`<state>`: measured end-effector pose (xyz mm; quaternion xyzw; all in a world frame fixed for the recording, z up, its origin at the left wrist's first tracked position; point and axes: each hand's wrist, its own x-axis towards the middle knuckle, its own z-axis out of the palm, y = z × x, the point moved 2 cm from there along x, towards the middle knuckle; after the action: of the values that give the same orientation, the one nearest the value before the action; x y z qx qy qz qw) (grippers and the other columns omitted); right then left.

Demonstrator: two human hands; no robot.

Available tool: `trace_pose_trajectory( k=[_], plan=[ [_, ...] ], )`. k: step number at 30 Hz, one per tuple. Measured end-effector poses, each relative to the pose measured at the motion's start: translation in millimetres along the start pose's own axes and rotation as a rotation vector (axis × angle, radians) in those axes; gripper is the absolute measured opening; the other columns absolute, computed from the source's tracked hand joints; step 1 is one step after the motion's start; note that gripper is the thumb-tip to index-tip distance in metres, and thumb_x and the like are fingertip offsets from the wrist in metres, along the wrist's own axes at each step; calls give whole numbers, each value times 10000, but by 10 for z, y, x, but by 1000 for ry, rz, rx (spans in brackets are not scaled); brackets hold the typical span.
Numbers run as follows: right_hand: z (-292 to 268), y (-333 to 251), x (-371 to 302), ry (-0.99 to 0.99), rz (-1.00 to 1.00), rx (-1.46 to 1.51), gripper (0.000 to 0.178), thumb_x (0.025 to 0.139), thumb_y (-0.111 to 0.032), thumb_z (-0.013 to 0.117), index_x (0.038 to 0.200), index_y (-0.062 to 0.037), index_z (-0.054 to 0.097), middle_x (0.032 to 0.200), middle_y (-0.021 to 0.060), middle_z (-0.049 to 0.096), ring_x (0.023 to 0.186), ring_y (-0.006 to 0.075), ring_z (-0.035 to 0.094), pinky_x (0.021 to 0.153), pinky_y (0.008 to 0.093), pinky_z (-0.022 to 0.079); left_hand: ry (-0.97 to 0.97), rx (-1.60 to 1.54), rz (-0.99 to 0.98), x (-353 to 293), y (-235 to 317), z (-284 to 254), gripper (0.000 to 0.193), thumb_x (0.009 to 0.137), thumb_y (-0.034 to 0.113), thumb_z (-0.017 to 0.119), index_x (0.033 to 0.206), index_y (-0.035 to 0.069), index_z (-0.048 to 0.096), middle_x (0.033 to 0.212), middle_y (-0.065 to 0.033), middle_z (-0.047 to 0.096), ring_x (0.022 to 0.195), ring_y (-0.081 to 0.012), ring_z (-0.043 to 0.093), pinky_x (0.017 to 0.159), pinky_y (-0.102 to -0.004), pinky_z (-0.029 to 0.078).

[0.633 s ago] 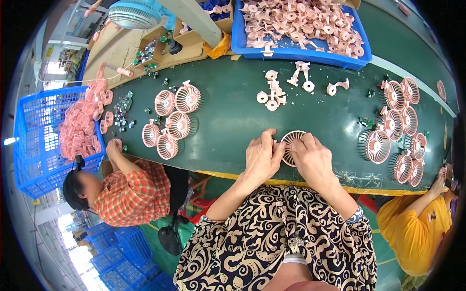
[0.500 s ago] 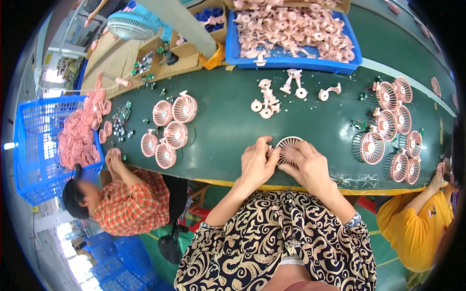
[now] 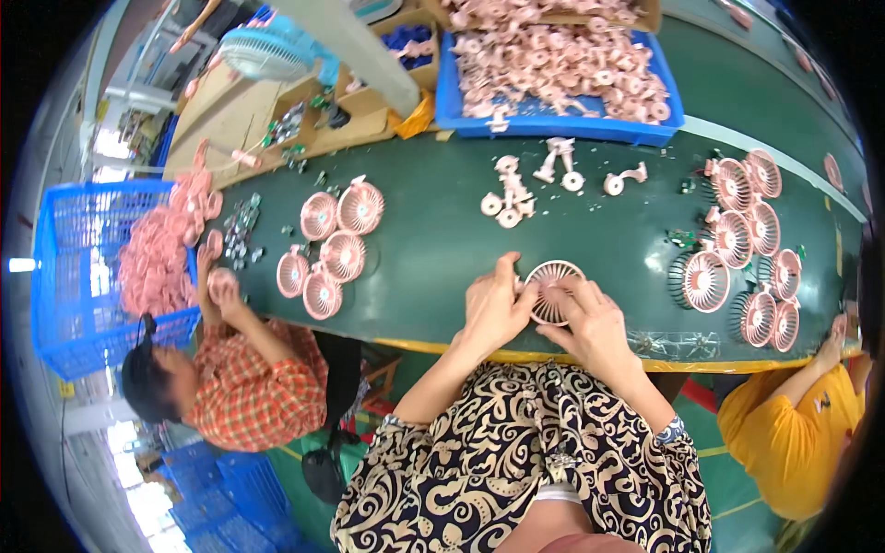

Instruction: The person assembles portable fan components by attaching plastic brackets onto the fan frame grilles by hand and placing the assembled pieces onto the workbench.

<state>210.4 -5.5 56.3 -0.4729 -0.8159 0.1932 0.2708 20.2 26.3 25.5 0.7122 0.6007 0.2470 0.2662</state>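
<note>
Near the table's front edge I hold a round pink fan cage (image 3: 557, 269) with radial slats. My left hand (image 3: 490, 313) is closed at the cage's left side, thumb and fingers gripping its edge. My right hand (image 3: 595, 324) is closed on the right side, fingertips bent over the slats near the middle. Whatever lies under those fingertips is hidden. Beyond the hands lie loose pale pink brackets (image 3: 507, 198) with ring-shaped ends. Two clear spoked pieces (image 3: 701, 344) rest on the table right of my right hand.
Pink fan cages stand in groups at left (image 3: 343, 255) and right (image 3: 733, 238), with small green circuit boards (image 3: 682, 238) nearby. A blue tray (image 3: 562, 127) of pink parts sits at the back. Co-workers sit at left (image 3: 253, 392) and right (image 3: 784, 433). A blue basket (image 3: 69, 267) stands far left.
The fan cage now shows more of its face between my hands, and my right fingers have shifted on it. The left co-worker's hands have moved apart. The whole view has shifted slightly.
</note>
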Motion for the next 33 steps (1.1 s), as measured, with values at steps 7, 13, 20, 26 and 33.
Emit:
trace_pose_trajectory(
  k=[7, 13, 20, 26, 33],
  plan=[
    [23, 25, 26, 11, 2, 64, 548, 716, -160, 893, 1203, -16, 686, 1235, 86, 634, 1043, 305, 674, 857, 423, 577, -57, -119, -42, 28, -2, -65, 512, 910, 233, 730, 1292, -53, 546, 731, -142, 699, 708, -373, 712, 683, -485, 544],
    [-104, 88, -71, 33, 103, 42, 515, 728, -152, 893, 1198, -51, 708, 1254, 107, 649, 1090, 338, 673, 912, 433, 569, -43, -300, 15, -33, -35, -169, 528, 914, 277, 809, 1322, 16, 600, 929, -93, 735, 838, -231, 675, 750, -378, 536],
    [-696, 901, -607, 250, 401, -265, 417, 856, -157, 831, 1226, -27, 689, 1282, 148, 649, 1158, 361, 654, 946, 423, 550, 523, 126, -11, 18, -504, -758, 386, 903, 147, 768, 1260, 50, 660, 1113, -148, 693, 993, -297, 667, 838, -386, 549],
    [-1017, 1494, -834, 499, 524, -563, 299, 948, -160, 748, 1200, -6, 697, 1254, 173, 653, 1127, 377, 651, 925, 432, 541, 649, 522, -227, -216, -1176, -1213, 617, 896, 192, 753, 1395, -73, 505, 1365, -312, 556, 1251, -498, 557, 1061, -516, 473],
    [-789, 1080, -128, 485, 446, -339, 292, 943, -173, 760, 1184, -15, 714, 1180, 137, 690, 943, 317, 699, 820, 394, 561, 437, 277, -142, -412, -949, -906, 609, 948, 233, 763, 1424, -85, 557, 1193, -264, 712, 795, -202, 684, 719, -347, 549]
  ],
)
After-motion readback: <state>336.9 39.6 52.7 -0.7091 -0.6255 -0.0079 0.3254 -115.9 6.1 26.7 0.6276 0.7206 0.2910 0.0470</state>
